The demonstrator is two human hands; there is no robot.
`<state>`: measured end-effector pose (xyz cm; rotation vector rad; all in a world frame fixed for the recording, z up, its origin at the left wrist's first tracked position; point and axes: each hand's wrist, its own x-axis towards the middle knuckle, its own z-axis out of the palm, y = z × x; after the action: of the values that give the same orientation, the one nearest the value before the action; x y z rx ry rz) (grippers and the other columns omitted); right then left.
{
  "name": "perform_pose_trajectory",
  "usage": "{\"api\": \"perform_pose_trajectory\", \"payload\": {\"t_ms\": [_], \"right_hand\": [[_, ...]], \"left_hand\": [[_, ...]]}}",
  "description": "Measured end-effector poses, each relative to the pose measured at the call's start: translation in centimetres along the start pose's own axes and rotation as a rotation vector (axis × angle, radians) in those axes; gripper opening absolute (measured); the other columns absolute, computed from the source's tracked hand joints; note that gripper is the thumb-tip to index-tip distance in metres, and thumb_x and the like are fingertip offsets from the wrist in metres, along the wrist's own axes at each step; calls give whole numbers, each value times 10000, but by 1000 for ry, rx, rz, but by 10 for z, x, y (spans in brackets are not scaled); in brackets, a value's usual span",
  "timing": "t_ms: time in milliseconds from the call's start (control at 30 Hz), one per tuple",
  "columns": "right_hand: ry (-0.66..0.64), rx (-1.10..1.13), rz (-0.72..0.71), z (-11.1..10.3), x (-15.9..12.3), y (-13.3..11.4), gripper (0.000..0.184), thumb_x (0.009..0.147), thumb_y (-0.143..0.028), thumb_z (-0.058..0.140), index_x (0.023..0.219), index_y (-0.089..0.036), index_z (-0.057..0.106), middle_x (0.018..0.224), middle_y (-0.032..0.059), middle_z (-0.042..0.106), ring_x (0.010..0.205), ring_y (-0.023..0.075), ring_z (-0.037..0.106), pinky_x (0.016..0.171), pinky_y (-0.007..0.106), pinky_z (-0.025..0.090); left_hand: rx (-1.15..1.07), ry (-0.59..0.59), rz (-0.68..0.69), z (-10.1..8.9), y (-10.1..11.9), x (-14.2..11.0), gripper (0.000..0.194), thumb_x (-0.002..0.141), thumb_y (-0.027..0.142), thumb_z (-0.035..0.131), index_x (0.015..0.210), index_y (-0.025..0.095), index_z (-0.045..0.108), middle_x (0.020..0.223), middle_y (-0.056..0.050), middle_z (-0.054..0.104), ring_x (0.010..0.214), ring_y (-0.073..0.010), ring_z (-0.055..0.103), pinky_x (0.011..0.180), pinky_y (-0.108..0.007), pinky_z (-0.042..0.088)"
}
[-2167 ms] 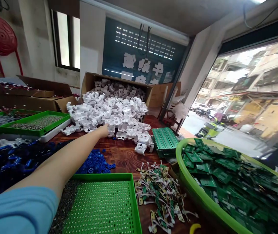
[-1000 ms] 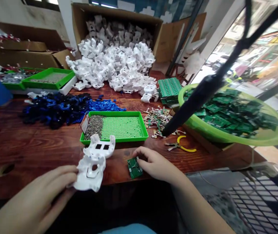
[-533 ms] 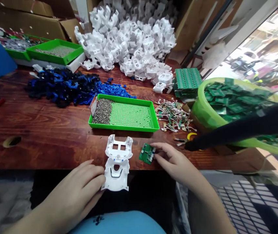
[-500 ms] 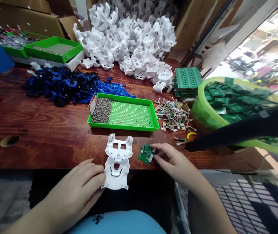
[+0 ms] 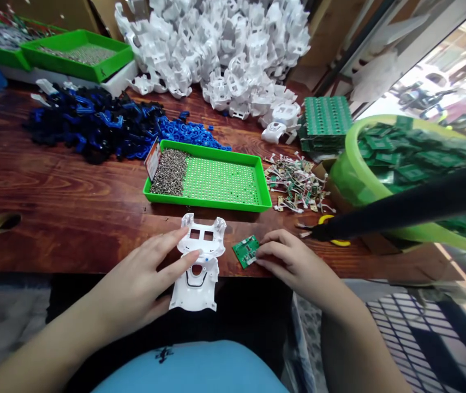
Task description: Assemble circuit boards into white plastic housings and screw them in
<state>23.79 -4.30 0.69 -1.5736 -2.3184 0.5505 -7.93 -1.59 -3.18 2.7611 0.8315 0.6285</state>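
Note:
A white plastic shell (image 5: 196,292) with two square openings and a round hole lies at the table's near edge, its lower part jutting past it. My left hand (image 5: 141,278) holds it from the left, with forefinger and another finger reaching over its upper half. To the right, my right hand (image 5: 298,265) pinches the right side of a small green circuit board (image 5: 244,249) between thumb and fingers. The board sits tilted at or just above the wood; I cannot tell whether it touches. Behind the shell stands a green tray (image 5: 208,204) with small metal screws heaped at its left end.
White shells (image 5: 216,49) pile up at the back. Blue and black plastic parts (image 5: 94,120) lie left of the tray. On the right are small wired boards (image 5: 298,183), yellow-handled pliers (image 5: 340,242), stacked green panels (image 5: 326,117) and a tub (image 5: 359,164) of boards. A black bar (image 5: 413,202) crosses there.
An arm reached toward the white pile earlier. Afterwards the shell came to the table edge in my left hand, whose fingers have now moved over its upper half. The board has turned slightly.

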Motion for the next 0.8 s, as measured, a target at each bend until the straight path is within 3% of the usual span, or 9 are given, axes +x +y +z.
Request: {"api": "perform_pose_trajectory", "payload": {"t_ms": [200,400,467,533,633,800], "right_hand": [[22,15,40,3,-5,1,94,923,-237,528,917,-213,619,932,60,597,888,180,605,798,324,519],[337,55,92,-6,-4,-30,58,909,-212,558,930,-249,598,878,37,606,843,173,602,740,293,504],[317,92,34,-6,8,-48,74,910,-200,559,939,-257,595,887,36,608,858,170,603,734,284,508],[228,102,-26,-4,24,-64,70,915,-201,548,930,-243,603,893,39,614,862,167,603,725,280,512],[113,32,-75,3,44,-77,82,907,-205,552,888,-205,632,892,52,617,827,178,589,715,314,512],[110,-80,-65,12,56,-78,87,870,-208,598,851,-196,682,932,74,614,857,211,571,749,364,511]], "left_hand": [[-17,13,-24,8,5,3,488,904,147,488,1378,243,427,1489,-163,375,1340,-312,419,1049,-449,436],[-58,57,-47,10,11,-1,634,900,187,526,1467,233,245,1498,-179,341,1376,-306,355,1093,-471,372],[-94,88,-65,9,12,-4,717,892,280,580,1489,231,188,1502,-177,329,1373,-306,355,1088,-462,378],[-118,114,-92,9,15,-6,849,846,477,616,1504,223,144,1500,-181,339,1359,-319,376,1081,-467,386],[-121,104,-161,9,19,-8,1142,686,793,512,1515,141,75,1511,-232,328,1368,-362,362,1104,-498,344],[-111,68,-236,11,24,-5,1359,556,924,400,1506,48,-21,1527,-270,297,1382,-385,340,1128,-483,292]]}}
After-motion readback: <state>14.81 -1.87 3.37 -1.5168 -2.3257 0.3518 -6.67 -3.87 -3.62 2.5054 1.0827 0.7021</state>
